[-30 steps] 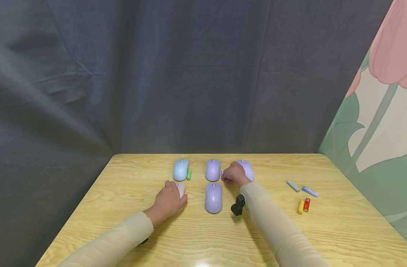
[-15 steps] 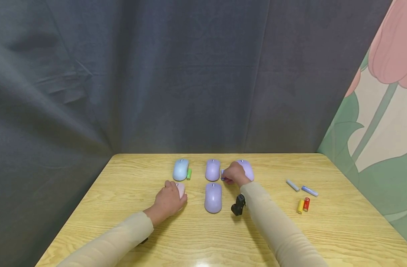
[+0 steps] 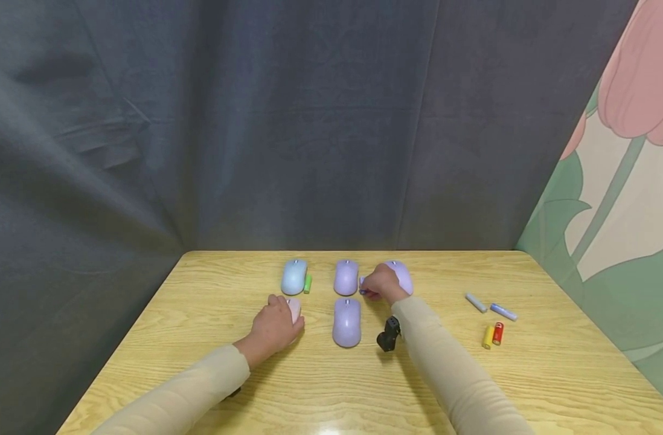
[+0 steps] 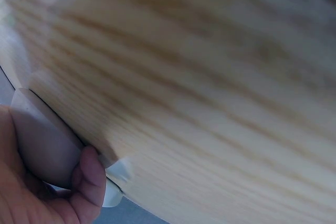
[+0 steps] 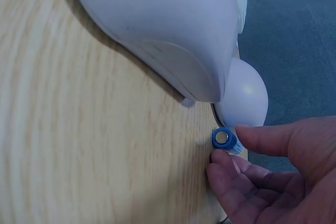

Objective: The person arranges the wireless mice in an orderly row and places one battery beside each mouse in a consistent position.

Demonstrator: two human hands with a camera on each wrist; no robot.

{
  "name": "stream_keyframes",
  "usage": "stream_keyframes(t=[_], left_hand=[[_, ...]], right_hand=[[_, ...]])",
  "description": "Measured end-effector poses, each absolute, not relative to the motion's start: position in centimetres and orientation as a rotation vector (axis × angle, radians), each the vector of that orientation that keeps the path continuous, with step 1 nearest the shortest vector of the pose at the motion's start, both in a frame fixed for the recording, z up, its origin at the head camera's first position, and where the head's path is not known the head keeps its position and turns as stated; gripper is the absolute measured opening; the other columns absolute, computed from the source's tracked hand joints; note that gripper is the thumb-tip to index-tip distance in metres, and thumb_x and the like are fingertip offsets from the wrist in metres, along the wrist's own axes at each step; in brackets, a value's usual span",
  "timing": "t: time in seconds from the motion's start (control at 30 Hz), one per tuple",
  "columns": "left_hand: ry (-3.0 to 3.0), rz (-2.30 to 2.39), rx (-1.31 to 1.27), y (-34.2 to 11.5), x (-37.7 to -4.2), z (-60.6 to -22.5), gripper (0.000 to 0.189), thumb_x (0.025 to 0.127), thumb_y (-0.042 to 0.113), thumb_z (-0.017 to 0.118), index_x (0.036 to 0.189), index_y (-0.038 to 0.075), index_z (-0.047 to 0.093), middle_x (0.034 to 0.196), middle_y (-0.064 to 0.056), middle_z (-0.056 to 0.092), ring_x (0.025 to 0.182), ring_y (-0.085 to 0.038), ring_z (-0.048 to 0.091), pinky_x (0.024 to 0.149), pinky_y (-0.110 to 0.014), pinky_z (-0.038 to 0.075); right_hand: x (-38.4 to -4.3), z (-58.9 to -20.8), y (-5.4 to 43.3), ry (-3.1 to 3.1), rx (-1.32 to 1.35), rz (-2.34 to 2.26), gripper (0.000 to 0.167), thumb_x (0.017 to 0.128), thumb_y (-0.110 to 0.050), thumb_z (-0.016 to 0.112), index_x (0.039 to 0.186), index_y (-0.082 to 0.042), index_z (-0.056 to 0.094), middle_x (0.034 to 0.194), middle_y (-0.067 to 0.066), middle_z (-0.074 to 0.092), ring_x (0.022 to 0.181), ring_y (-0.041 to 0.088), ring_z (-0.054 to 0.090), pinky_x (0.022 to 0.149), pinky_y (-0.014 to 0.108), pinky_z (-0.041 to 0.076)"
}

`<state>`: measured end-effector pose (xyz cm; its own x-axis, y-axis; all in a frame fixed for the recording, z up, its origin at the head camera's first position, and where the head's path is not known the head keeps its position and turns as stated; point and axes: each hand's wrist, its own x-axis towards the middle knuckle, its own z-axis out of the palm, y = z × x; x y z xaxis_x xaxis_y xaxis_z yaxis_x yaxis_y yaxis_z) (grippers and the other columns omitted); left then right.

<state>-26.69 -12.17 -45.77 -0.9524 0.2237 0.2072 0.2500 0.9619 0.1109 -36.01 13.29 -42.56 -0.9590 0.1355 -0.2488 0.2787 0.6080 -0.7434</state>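
In the head view my left hand [image 3: 274, 323] grips a pale pink computer mouse [image 3: 294, 309], which it partly covers. The left wrist view shows the thumb bent against the side of that mouse [image 4: 44, 135]. My right hand [image 3: 383, 283] pinches a blue battery [image 3: 362, 285] between thumb and fingers, beside the upper middle purple mouse [image 3: 346, 278]. Seen from the right wrist, the battery [image 5: 224, 139] has its metal end toward the camera. Another purple mouse [image 3: 401, 278] lies just right of that hand, partly hidden by it. A nearer purple mouse [image 3: 346, 323] sits between the hands.
A light blue mouse [image 3: 294, 277] lies at the back left with a green battery [image 3: 307, 284] by its right side. On the right of the wooden table [image 3: 418, 393] are a grey battery [image 3: 476, 302], a blue-white one [image 3: 503, 312], a yellow one [image 3: 488, 337] and a red one [image 3: 498, 333].
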Motion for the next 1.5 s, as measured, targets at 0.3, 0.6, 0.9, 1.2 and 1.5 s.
stream_keyframes(t=[0.3,0.6,0.9,1.2,1.5], left_hand=[[-2.937,-0.206,-0.334,-12.2,-26.8,-46.0,0.057,0.090,0.043,0.059,0.093,-0.014,0.049,0.076,-0.012,0.037,0.051,-0.020,0.052,0.044,-0.031,0.048],[-2.924,-0.218,-0.353,-12.1,-26.9,-45.9,0.056,0.090,0.041,0.059,0.092,-0.014,0.049,0.076,-0.012,0.037,0.050,-0.020,0.051,0.043,-0.031,0.048],[-2.926,-0.224,-0.352,-12.1,-26.8,-45.7,0.057,0.090,0.041,0.060,0.092,-0.014,0.050,0.076,-0.013,0.037,0.050,-0.021,0.052,0.043,-0.032,0.048],[-2.931,-0.244,-0.345,-12.2,-26.7,-45.5,0.055,0.090,0.040,0.060,0.092,-0.014,0.050,0.077,-0.013,0.037,0.051,-0.020,0.052,0.044,-0.032,0.048],[-2.930,-0.238,-0.356,-12.1,-26.7,-45.6,0.055,0.090,0.041,0.059,0.092,-0.014,0.050,0.076,-0.012,0.037,0.049,-0.019,0.050,0.043,-0.031,0.047]], right_hand=[[-35.8,-41.9,13.7,2.663,0.309,-1.279,0.017,0.079,-0.003,0.074,0.083,0.007,0.061,0.066,0.014,0.064,0.055,0.018,0.063,0.057,0.031,0.055],[-35.5,-40.8,14.1,2.686,0.286,-1.262,0.014,0.078,-0.004,0.073,0.077,0.006,0.063,0.065,0.014,0.065,0.052,0.016,0.061,0.060,0.032,0.056],[-34.7,-39.3,14.9,2.666,0.236,-1.369,0.013,0.081,-0.002,0.074,0.081,0.007,0.065,0.067,0.013,0.064,0.056,0.019,0.061,0.067,0.036,0.056],[-33.6,-37.4,15.8,2.752,0.174,-1.218,0.019,0.083,-0.014,0.075,0.077,0.002,0.067,0.067,0.008,0.064,0.067,0.027,0.068,0.072,0.038,0.056],[-32.3,-35.8,18.1,2.734,0.088,-1.240,0.022,0.086,-0.015,0.072,0.081,0.006,0.068,0.077,0.011,0.066,0.071,0.022,0.066,0.076,0.040,0.055]])
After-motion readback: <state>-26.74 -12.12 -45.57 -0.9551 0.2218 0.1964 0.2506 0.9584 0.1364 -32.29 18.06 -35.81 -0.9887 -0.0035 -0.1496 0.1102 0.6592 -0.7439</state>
